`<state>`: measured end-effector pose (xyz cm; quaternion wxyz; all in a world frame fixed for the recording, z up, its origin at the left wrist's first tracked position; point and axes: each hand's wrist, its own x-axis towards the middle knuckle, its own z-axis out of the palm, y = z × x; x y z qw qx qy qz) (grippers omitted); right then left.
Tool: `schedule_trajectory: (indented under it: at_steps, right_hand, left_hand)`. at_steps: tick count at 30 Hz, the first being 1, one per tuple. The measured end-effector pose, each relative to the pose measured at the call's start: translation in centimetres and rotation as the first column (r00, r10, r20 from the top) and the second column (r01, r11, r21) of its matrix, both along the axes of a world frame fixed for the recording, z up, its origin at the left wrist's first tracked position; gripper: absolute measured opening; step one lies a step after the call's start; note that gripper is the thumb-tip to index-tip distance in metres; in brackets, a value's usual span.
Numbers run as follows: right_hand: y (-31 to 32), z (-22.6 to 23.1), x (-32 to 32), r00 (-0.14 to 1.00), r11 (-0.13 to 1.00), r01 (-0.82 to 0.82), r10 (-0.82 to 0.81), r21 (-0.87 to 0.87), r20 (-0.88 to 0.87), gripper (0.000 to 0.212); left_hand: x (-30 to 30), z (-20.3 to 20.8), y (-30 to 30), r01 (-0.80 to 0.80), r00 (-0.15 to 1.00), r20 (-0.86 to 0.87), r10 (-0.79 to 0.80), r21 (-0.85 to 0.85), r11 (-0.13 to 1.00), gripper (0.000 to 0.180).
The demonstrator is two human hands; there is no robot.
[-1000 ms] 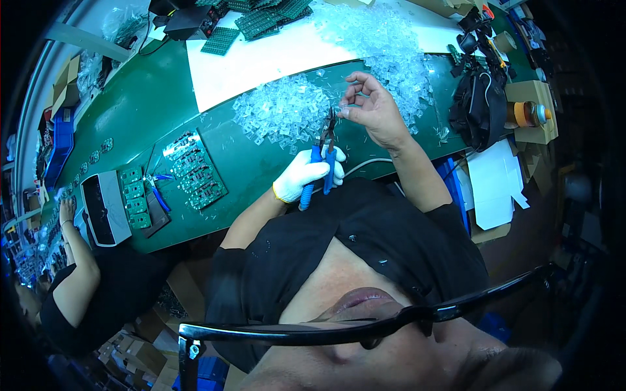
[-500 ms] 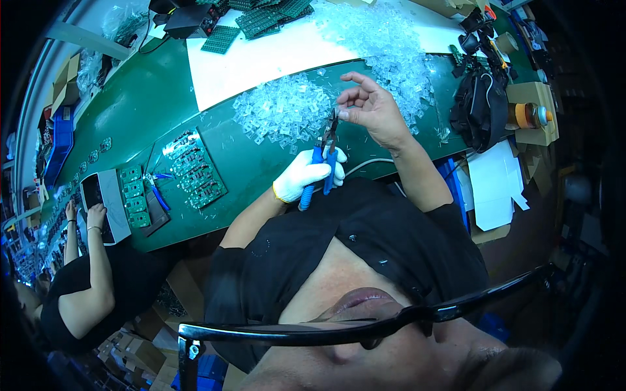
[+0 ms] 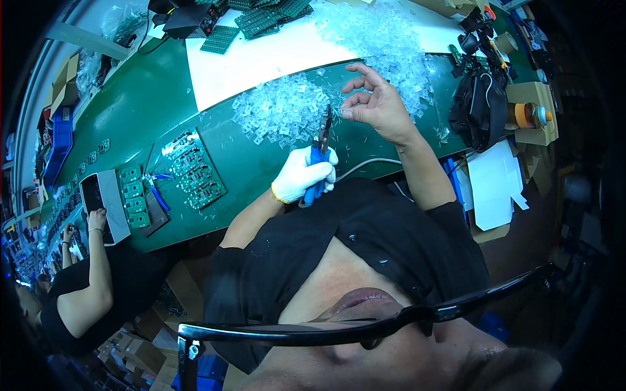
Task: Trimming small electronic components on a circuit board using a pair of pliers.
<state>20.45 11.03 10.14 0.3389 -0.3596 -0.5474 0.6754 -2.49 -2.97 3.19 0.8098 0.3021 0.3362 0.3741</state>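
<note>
My left hand (image 3: 297, 177), in a white glove, is wrapped round the blue handles of a pair of cutting pliers (image 3: 322, 133). The dark jaws point away from me and look closed. Just right of their tips is my bare right hand (image 3: 386, 116), thumb and forefinger pinched together, other fingers curled loosely. Whatever it pinches is too small to make out. A pile of small clear plastic pieces (image 3: 280, 107) lies left of the jaws. Beyond my right hand spreads a larger heap of clear pieces (image 3: 391, 49).
Green circuit boards (image 3: 195, 171) lie to the left, near another blue-handled pair of pliers (image 3: 156, 192) and a grey box (image 3: 111, 202). A co-worker's hand (image 3: 97, 219) is at that box. A black bag (image 3: 480, 107) and an orange-banded bottle (image 3: 525, 116) stand right.
The pliers' handles have been squeezed together and the jaws have closed. My right hand has shifted slightly right, away from the tips. One of the co-worker's hands has moved down from the box.
</note>
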Motion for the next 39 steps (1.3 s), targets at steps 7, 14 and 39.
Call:
schedule_trajectory:
  at_steps: [7,14,39]
  right_hand:
    - [0.5,-1.3,-1.0,0.996,0.999,0.048,-0.049,0.019,0.070,0.081]
    - [1.1,-5.6,-6.2,0.993,0.898,0.012,-0.064,0.441,0.102,0.047]
    - [3.9,-5.9,4.3,0.939,0.966,0.178,-0.224,0.186,0.261,0.027]
  left_hand:
    - [0.3,-2.5,-0.5,-0.104,0.945,0.315,0.083,0.052,0.993,0.064]
    - [0.5,-4.0,-0.3,-0.110,0.917,0.393,0.065,0.093,0.990,0.072]
    - [0.5,-3.4,-0.3,-0.071,0.948,0.315,0.051,0.053,0.996,0.072]
